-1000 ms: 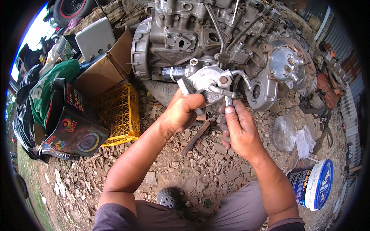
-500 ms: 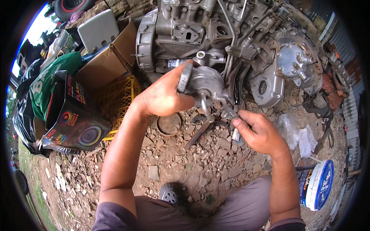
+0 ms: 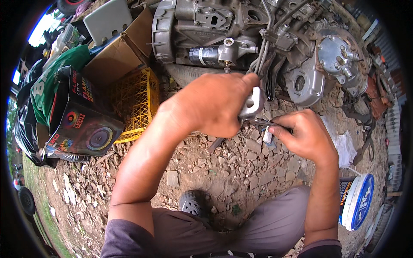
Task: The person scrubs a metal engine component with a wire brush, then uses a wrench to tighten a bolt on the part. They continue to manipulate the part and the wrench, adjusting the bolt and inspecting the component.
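My left hand (image 3: 211, 103) is closed round a cast-metal engine part (image 3: 253, 104). Its back covers most of the part, leaving a pale, rounded flange with an opening showing at the fingertips. To the right, my right hand (image 3: 305, 133) pinches a thin dark metal piece (image 3: 262, 123) between thumb and fingers. That piece reaches toward the underside of the engine part; whether the two are joined is hidden. Beyond both hands stands a large engine block (image 3: 202, 36), with a black cylindrical filter (image 3: 206, 56) on its near side.
A yellow plastic crate (image 3: 135, 105), a cardboard box (image 3: 109, 56) and a black printed box (image 3: 86, 124) stand on the left. At right are a round engine cover (image 3: 337, 58), clear plastic bags (image 3: 344, 148) and a blue-lidded bucket (image 3: 361, 202). Stony ground (image 3: 185, 167) lies below.
My left hand has moved right and turned over with the engine part, now hiding most of it. My right hand has shifted slightly right and up. The view has shifted, uncovering the black filter.
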Demonstrator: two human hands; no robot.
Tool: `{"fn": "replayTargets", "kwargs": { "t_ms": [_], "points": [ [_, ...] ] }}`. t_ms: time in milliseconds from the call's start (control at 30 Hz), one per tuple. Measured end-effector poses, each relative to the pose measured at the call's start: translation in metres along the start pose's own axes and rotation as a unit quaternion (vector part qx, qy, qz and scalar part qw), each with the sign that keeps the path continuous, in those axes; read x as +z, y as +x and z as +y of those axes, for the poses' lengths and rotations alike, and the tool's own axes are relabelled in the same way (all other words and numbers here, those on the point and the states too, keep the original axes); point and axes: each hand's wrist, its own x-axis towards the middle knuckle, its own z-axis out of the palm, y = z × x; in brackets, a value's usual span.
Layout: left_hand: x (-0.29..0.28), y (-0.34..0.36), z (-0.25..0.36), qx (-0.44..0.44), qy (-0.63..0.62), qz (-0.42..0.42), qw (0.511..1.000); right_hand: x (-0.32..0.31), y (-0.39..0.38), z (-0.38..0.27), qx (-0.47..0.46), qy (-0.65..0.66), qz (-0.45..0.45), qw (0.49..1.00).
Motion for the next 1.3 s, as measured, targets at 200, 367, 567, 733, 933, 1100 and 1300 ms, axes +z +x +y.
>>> {"fn": "replayTargets", "kwargs": {
  "t_ms": [200,367,567,733,933,1100,1300],
  "points": [
    [0.022,0.012,0.009,0.0,0.029,-0.058,0.998,0.005,-0.004,-0.015,-0.01,-0.127,-0.024,0.992],
    [-0.001,0.008,-0.019,-0.009,-0.102,-0.01,0.995,-0.011,-0.01,-0.005,0.004,-0.02,0.032,0.999],
    [-0.011,0.005,-0.022,-0.025,-0.132,-0.013,0.991,-0.012,-0.009,-0.002,-0.031,0.01,0.066,0.997],
    [0.0,0.008,-0.018,-0.051,-0.079,-0.038,0.995,-0.012,-0.011,0.002,-0.019,0.023,0.039,0.999],
    [-0.013,0.001,-0.042,-0.071,-0.518,0.084,0.848,0.004,-0.001,0.009,0.04,0.246,0.17,0.954],
    [0.0,0.01,-0.048,-0.114,-0.8,0.184,0.559,0.021,0.007,-0.003,0.004,0.446,0.15,0.882],
    [0.024,0.022,-0.04,-0.111,-0.866,0.157,0.462,0.032,0.01,-0.021,0.013,0.546,0.097,0.832]
  ]
}}
